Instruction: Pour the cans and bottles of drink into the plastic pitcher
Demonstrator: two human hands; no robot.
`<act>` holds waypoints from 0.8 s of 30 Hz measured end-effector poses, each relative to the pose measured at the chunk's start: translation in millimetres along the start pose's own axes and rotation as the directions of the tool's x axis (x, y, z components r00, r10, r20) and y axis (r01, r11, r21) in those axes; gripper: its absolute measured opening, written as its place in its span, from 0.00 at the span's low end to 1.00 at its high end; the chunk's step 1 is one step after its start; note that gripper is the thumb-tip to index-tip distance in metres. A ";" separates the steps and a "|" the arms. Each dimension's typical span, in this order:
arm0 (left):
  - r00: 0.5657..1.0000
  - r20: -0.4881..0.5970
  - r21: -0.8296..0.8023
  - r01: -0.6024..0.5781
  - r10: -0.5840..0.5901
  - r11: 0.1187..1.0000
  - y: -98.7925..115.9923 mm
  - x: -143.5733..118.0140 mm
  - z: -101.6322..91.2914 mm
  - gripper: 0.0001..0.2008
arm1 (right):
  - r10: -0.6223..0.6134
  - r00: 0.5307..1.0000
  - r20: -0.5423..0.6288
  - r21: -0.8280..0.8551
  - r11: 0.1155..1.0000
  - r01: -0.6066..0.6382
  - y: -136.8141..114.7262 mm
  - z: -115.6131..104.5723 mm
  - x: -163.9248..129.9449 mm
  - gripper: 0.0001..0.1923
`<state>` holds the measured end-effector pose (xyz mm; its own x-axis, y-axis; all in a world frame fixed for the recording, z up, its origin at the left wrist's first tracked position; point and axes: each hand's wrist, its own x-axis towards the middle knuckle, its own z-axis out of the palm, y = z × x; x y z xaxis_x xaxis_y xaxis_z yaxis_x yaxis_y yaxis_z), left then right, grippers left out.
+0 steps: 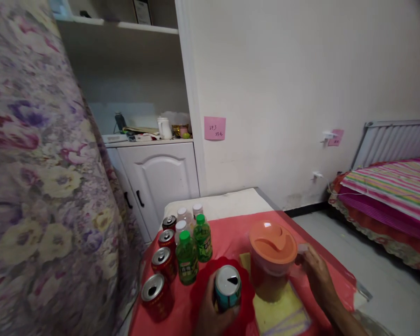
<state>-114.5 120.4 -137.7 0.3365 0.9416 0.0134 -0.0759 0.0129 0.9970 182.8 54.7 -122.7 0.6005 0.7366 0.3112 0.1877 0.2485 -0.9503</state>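
Note:
My left hand (pixel 210 313) is wrapped around an opened teal drink can (pixel 227 287) that stands on a red mat (pixel 245 305). My right hand (pixel 318 275) grips the clear handle of a pitcher with an orange lid (pixel 273 243), just right of the can. The pitcher rests on a yellow cloth (pixel 283 312). Both stand on a table with a red cover (pixel 231 235).
Several red cans (pixel 164 262), two green bottles (pixel 194 249) and white-capped bottles (pixel 185 215) line the table's left side. A floral curtain (pixel 35 186) hangs at left. A white cabinet (pixel 157 179) stands behind, a bed (pixel 392 191) at right.

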 end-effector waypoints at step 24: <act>0.947 0.316 -0.047 -0.037 0.050 0.998 -17.4 -1.4 -3.2 0.52 | -0.025 0.882 0.471 0.030 0.999 0.012 15.9 103.0 -108.1 0.43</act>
<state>-116.7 119.9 -155.2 0.6117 0.7864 0.0861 -0.1320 -0.0058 0.9912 40.7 43.9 -170.3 0.1593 0.9395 0.3033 0.1717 0.2761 -0.9456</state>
